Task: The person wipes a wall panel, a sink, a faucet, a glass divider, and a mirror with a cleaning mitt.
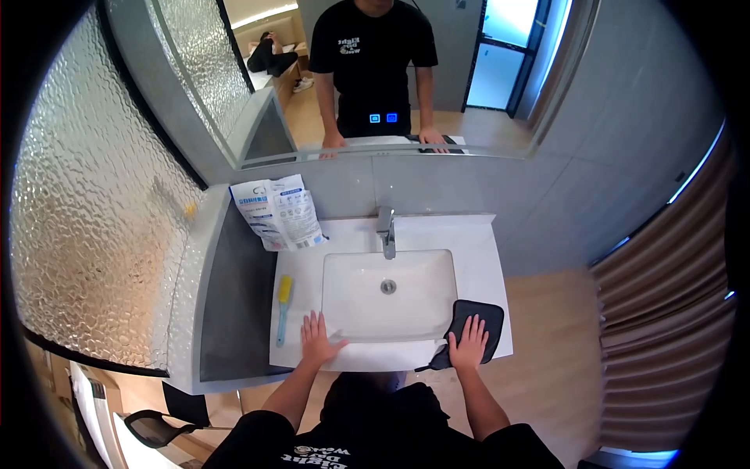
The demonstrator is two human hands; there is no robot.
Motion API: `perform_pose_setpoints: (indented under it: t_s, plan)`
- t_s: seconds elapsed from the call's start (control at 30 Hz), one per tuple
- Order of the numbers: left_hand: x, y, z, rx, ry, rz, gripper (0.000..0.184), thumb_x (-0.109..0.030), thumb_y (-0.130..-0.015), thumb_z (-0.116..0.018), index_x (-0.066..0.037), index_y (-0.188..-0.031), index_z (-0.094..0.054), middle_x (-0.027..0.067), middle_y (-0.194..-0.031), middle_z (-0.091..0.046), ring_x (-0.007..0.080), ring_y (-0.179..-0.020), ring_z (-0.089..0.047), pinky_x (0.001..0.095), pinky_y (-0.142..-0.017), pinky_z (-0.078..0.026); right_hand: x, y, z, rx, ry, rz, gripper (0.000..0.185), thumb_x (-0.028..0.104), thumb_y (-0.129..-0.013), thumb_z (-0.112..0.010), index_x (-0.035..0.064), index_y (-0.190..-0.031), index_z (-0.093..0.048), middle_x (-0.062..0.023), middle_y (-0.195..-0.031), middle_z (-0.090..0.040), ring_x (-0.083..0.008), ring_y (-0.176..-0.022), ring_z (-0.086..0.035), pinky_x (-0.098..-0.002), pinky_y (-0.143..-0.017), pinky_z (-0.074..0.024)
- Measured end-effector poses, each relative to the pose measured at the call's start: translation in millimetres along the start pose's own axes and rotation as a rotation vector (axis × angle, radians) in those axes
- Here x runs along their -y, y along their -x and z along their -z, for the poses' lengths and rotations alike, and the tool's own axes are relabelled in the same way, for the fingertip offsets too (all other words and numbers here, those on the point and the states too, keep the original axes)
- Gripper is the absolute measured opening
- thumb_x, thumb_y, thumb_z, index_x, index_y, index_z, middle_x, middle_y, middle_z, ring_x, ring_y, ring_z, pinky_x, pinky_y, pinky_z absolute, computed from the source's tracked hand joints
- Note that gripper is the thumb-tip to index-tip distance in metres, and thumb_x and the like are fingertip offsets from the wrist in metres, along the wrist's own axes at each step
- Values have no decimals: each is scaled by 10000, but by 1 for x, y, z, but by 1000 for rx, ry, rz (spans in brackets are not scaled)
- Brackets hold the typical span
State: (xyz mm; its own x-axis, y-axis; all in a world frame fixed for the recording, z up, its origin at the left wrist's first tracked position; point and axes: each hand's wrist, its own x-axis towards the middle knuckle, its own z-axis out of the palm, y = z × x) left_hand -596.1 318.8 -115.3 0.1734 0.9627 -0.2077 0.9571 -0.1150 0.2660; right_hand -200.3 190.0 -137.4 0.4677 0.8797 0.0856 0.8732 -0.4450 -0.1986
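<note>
My left hand (316, 341) lies flat on the white countertop (298, 358), fingers spread, by the front left corner of the sink (355, 293). To its left is a brush (283, 306) with a yellow head and a pale blue handle. My right hand (469, 345) rests flat, fingers apart, on a black folded cloth or pad (486, 318) at the counter's front right. It covers part of the black piece, and a strap or cord sticks out at the lower left. Neither hand grips anything.
A chrome faucet (387, 234) stands behind the sink, above the drain (388, 287). A white and blue pouch (278, 213) leans at the back left. A mirror (453, 70) reflects me and another person on a bed. Textured glass (94, 203) is left; a brown curtain (664, 313) hangs right.
</note>
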Motion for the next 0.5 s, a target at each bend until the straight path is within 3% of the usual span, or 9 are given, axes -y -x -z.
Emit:
perform_pose_setpoints:
  t_s: [0.2,0.33,0.43,0.5]
  plan:
    - [18,-18,-33,-216,34,-51,929,-497,-895,-625,-29,-1581,-207,143,-1664,-170,346,-1537,-134,519,-1229,-125,4,-37,-13,-14,57,5,649,325,-999,-490,55,-1559,-305,-97,-1645,-266,-280,-1523,-229,-485,-1225,-184]
    - [17,-21,-31,-147,-75,14,878,-419,-919,-599,-37,-1590,-179,127,-1671,-158,316,-1544,-121,510,-1231,-122,13,-72,-15,5,35,-8,632,303,-1002,-498,76,-1561,-310,-71,-1636,-293,-267,-1511,-258,-473,-1220,-207]
    - [18,-19,-19,-45,-43,17,1014,-518,-878,-638,-40,-1600,-112,140,-1678,-114,331,-1550,-76,512,-1233,-89,16,-98,-21,-23,48,49,595,286,-1012,-493,66,-1544,-343,-78,-1622,-321,-273,-1492,-300,-464,-1211,-239]
    - [19,-23,-2,168,59,23,1267,-669,-760,-707,-45,-1603,3,159,-1685,-18,351,-1553,5,517,-1233,-41,19,-121,-29,-35,47,128,523,250,-1031,-470,57,-1512,-399,-82,-1587,-387,-274,-1467,-350,-448,-1200,-274]
